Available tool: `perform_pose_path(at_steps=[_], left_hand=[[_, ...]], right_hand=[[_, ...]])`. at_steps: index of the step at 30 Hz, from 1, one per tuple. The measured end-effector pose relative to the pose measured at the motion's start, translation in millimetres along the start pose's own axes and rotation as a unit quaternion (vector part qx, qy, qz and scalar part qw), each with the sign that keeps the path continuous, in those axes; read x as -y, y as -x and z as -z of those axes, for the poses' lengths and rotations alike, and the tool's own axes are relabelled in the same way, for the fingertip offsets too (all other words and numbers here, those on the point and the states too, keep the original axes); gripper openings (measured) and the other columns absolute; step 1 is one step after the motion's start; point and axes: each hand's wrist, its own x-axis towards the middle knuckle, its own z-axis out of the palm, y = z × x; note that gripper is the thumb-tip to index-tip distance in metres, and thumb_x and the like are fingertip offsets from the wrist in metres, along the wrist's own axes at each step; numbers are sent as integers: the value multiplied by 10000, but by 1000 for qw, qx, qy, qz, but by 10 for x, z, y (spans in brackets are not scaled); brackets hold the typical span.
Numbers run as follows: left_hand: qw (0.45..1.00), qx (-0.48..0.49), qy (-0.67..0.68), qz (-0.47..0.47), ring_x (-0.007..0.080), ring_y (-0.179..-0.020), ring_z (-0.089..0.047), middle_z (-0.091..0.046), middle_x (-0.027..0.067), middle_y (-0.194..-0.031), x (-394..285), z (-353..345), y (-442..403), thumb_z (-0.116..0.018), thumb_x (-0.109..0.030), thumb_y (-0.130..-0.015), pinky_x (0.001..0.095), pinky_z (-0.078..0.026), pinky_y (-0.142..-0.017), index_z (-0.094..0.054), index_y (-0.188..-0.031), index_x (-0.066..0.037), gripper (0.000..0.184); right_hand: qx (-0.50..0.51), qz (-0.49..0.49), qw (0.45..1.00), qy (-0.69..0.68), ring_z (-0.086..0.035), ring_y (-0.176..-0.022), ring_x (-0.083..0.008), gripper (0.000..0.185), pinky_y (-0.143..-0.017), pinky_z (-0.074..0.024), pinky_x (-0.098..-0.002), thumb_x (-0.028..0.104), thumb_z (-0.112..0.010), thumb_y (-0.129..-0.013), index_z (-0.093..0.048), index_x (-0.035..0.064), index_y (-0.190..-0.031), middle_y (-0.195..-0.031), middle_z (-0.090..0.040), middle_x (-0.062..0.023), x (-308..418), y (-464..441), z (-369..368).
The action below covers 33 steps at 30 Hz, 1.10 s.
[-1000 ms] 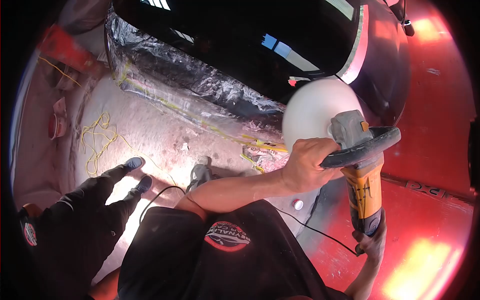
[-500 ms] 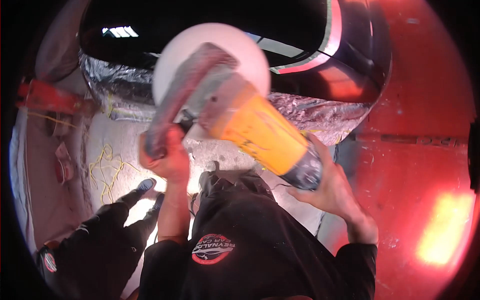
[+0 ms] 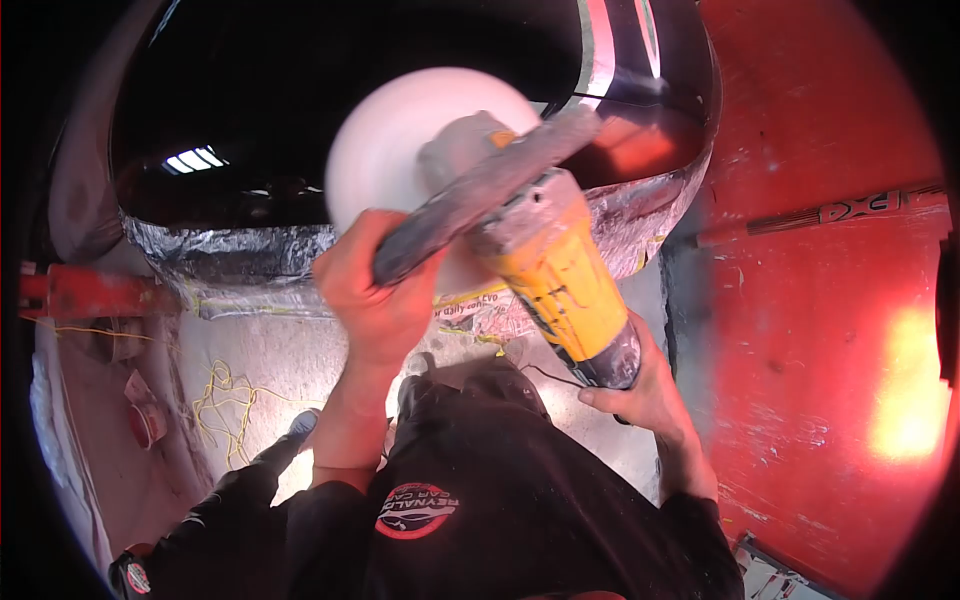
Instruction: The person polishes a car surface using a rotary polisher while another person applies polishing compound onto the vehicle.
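Two hands hold a polisher [image 3: 555, 265] in front of a glossy dark panel [image 3: 270, 90].

The left hand [image 3: 385, 310] has its fingers curled closed around the near end of the handle [image 3: 480, 195], which slants up to the right across the tool's head. The right hand [image 3: 650, 390] grips the dark rear end of the yellow body, its thumb on the near side; its other fingers are mostly hidden. The round white pad [image 3: 375, 150] overlaps the panel's lower edge in view; whether they touch, I cannot tell. Crinkled film [image 3: 245, 250] runs below that edge. A yellow cord [image 3: 225, 400] lies loosely coiled on the floor [image 3: 290, 340], left of the left forearm.
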Motion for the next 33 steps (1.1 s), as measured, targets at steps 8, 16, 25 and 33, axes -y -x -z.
perform_pose_path(at_steps=[8, 16, 25, 33], left_hand=[[963, 140, 229, -4, 187, -630, -720, -701, 119, -695, -397, -1748, -452, -791, -52, -810, 334, -531, -571, -705, -868, -20, 109], [971, 149, 179, -45, 313, -637, -700, -701, 158, -714, -402, -2234, -787, -798, -117, -821, 377, -523, -596, -726, -848, -16, 127], [986, 13, 160, 48, -5, -576, -444, -562, -96, -684, 160, -404, -1326, -796, -182, -920, 199, -331, -488, -753, -935, -81, 110], [996, -46, -19, 70, 13, -549, -423, -512, -89, -655, 579, 612, -2087, -810, -301, -907, 214, -333, -478, -761, -967, -77, 237]], right_hand=[[-168, -90, 972, -135, -642, -939, -154, 810, -841, -530, -311, 153, -852, -674, -481, -5, -1376, -1096, -660, -68, -535, 303, 696], [-194, -52, 961, -191, -619, -827, -112, 682, -698, -524, -274, 165, -799, -736, -510, -4, -1329, -1024, -645, -36, -317, 160, 804], [-10, 58, 990, -127, -587, -1224, -218, 1026, -1068, -459, -366, 194, -928, -694, -347, -79, -1495, -1320, -597, -165, 448, -716, -25], [92, 64, 983, -143, -610, -1170, -199, 1024, -1022, -486, -339, 265, -940, -705, -366, -91, -1475, -1256, -631, -166, 1287, -1357, -598]])
